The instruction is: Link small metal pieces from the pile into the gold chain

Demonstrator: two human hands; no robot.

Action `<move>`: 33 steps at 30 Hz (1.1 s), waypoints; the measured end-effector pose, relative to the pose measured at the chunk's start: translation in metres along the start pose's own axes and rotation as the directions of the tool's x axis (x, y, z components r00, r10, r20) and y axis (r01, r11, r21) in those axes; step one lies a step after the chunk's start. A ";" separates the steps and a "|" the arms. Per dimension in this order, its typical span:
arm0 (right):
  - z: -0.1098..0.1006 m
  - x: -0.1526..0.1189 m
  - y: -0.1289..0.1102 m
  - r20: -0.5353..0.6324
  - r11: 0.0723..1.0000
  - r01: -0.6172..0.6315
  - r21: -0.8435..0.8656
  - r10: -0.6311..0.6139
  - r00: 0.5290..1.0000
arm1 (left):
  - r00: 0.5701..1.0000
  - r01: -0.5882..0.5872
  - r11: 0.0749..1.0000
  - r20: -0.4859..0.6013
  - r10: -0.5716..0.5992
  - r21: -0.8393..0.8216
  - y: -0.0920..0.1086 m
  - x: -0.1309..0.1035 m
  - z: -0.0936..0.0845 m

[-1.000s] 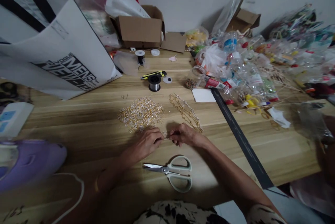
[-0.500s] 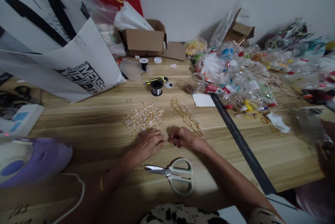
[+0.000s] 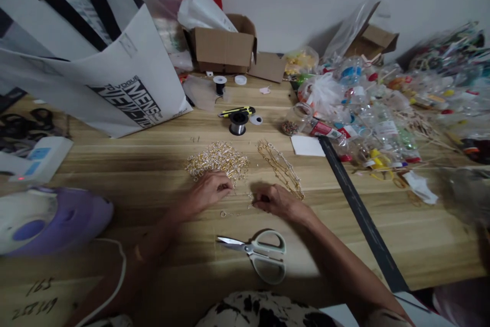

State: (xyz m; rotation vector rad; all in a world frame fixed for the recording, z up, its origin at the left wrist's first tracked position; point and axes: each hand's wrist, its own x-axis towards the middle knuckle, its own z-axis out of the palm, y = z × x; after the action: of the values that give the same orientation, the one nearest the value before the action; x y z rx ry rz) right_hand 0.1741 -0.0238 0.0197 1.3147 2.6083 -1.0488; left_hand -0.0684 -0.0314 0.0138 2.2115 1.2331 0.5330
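Note:
My left hand [image 3: 212,188] is closed in a pinch at the near edge of a pile of small gold and silver links [image 3: 217,157]. What its fingertips hold, if anything, is too small to make out. To the right, my right hand [image 3: 277,200] is curled shut, with a small silvery chain [image 3: 250,199] showing at its fingertips. A short chain with a ring [image 3: 230,214] lies on the table below the gap between the hands. Gold and silver chains [image 3: 282,170] stretch out just beyond my right hand. Scissors [image 3: 249,251] with pale handles lie nearest my body.
Behind the pile are a wire spool [image 3: 238,124], a yellow cutter knife [image 3: 233,111] and a cardboard box [image 3: 225,46]. A white paper bag [image 3: 156,72] and a purple appliance [image 3: 76,217] stand left. Plastic bottles [image 3: 386,128] crowd the right, past a black strip [image 3: 360,209].
My hands have drawn apart, the left toward the pile. The short chain with the ring now shows on the table between them. The whole view has shifted slightly.

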 end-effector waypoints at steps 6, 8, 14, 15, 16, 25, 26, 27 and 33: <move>-0.003 -0.001 0.001 0.010 0.999 0.030 0.031 -0.031 0.999 | 0.992 0.107 0.993 -0.059 -0.110 -0.060 -0.017 0.000 -0.010; -0.005 -0.001 0.002 0.020 0.998 0.044 0.041 -0.045 0.999 | 0.990 0.123 0.990 -0.055 -0.127 -0.071 -0.019 0.000 -0.011; -0.011 0.002 0.002 0.036 0.999 0.040 0.001 -0.040 0.999 | 0.988 0.151 0.986 -0.033 -0.154 -0.074 -0.018 0.000 -0.011; -0.011 0.002 0.002 0.031 0.999 0.042 -0.018 -0.041 0.999 | 0.987 0.153 0.986 -0.030 -0.156 -0.072 -0.017 0.000 -0.010; -0.012 0.003 0.000 0.023 0.998 0.040 -0.041 -0.039 0.999 | 0.987 0.155 0.985 -0.031 -0.158 -0.072 -0.017 0.000 -0.010; -0.024 0.014 0.000 -0.070 0.972 0.022 -0.234 -0.039 0.997 | 0.986 0.159 0.982 -0.037 -0.164 -0.102 -0.014 0.002 -0.005; -0.026 0.018 0.001 -0.087 0.963 0.008 -0.269 -0.032 0.996 | 0.986 0.158 0.982 -0.038 -0.163 -0.107 -0.013 0.002 -0.005; -0.028 0.021 0.002 -0.106 0.950 -0.017 -0.311 -0.017 0.994 | 0.986 0.158 0.981 -0.037 -0.163 -0.112 -0.013 0.002 -0.005; -0.034 0.036 -0.008 -0.101 0.848 -0.133 -0.513 0.094 0.990 | 0.986 0.165 0.980 -0.020 -0.168 -0.108 -0.010 0.001 -0.002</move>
State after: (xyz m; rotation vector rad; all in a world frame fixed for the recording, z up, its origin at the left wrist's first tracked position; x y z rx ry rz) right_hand 0.1540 0.0182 0.0384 1.3534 2.5503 -0.2386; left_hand -0.0753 -0.0254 0.0086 1.9977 1.3585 0.5516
